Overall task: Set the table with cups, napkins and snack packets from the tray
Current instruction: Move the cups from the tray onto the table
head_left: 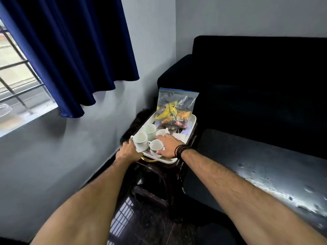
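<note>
Currently the white tray [190, 121] sits on a dark stool [159, 174] beside the bench [265, 165]. Left hand [128, 150] grips its near-left rim; right hand [169, 145] lies spread, clasping nothing, against the nearest cup [156, 145], bench to its right.

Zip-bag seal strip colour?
Blue, along the top of the zip bag; the head view shows it.

Dim room, daylight from window [16, 82]; edges warped, perhaps slightly blurred
</note>
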Tool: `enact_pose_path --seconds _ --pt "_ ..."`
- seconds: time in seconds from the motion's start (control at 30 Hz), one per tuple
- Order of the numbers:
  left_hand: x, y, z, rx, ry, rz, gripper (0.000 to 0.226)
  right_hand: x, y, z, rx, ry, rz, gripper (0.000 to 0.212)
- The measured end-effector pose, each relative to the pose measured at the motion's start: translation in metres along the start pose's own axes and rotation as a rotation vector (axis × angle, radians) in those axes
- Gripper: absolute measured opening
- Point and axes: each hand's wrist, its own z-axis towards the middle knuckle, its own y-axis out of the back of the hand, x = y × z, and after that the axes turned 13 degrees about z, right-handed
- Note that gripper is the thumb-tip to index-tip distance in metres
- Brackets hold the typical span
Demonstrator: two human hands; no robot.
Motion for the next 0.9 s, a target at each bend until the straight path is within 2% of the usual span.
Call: enact_pose_path --seconds 0.27,0.43,0.5,0.6,0.67,0.9 --pt "-0.027 -0.001 0.047 -0.002 0.073 -0.029 0.078 -0.004 -0.029 0.033 -0.051 0.03 -0.069 0.063" --pt "-0.04 -0.003 0.065 0.024 0.099 -0.041 0.081 -0.013 -0.028 0.041 -0.072 0.018 -0.146 0.049" --pt "-0.039 -0.009 0.065 0.007 0.11 -0.043 0.079 -0.018 -0.028 0.04 -0.064 -0.004 -0.116 0.054" --pt "-0.038 -0.016 0.058 -0.034 0.117 -0.057 0.073 -0.021 -0.028 0.033 -0.067 0.026 -0.057 0.066" --pt "-0.039 -0.015 0.05 -0.074 0.091 -0.065 0.069 -0.023 -0.028 0.025 -0.098 0.044 -0.005 0.063" --pt "-0.039 0.018 0.018 -0.327 -0.064 -0.034 0.065 -0.05 0.03 -0.003 -0.329 -0.045 0.27 0.068"
